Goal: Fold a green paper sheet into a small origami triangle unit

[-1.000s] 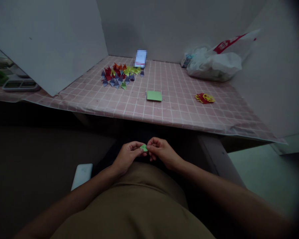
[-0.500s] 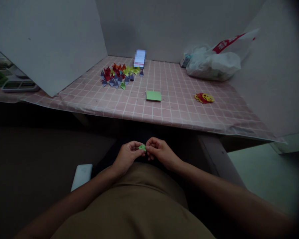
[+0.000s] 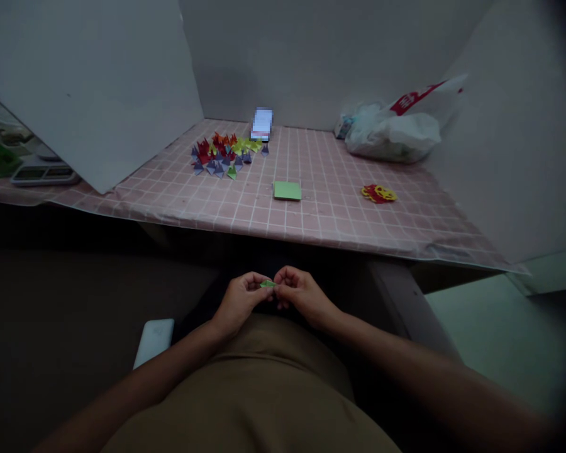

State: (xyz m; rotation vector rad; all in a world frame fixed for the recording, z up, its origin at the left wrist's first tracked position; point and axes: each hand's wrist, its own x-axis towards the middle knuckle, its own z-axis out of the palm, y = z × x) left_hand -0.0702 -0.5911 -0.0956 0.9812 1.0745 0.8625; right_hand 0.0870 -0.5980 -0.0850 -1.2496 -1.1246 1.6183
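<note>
Above my lap, a small folded piece of green paper [image 3: 266, 284] is pinched between both hands. My left hand [image 3: 239, 301] grips its left side with thumb and fingers. From the right, my right hand [image 3: 302, 293] pinches its other end, and the fingertips cover part of the folds. On the table beyond lies a stack of square green paper [image 3: 287, 190]. Farther back to the left stands a cluster of folded paper figures [image 3: 221, 154] in red, orange, yellow, purple and green.
A lit phone [image 3: 262, 124] leans at the back of the pink checked table [image 3: 321, 214]. To the right are red and yellow flat pieces [image 3: 378, 193] and a white plastic bag [image 3: 391, 133]. A kitchen scale [image 3: 44, 174] stands far left; a white slab-shaped device [image 3: 155, 341] lies beside my left forearm.
The camera view has shifted slightly, so the table sits a little lower in it. The green paper has tilted a little between my fingers; both hands keep hold of it.
</note>
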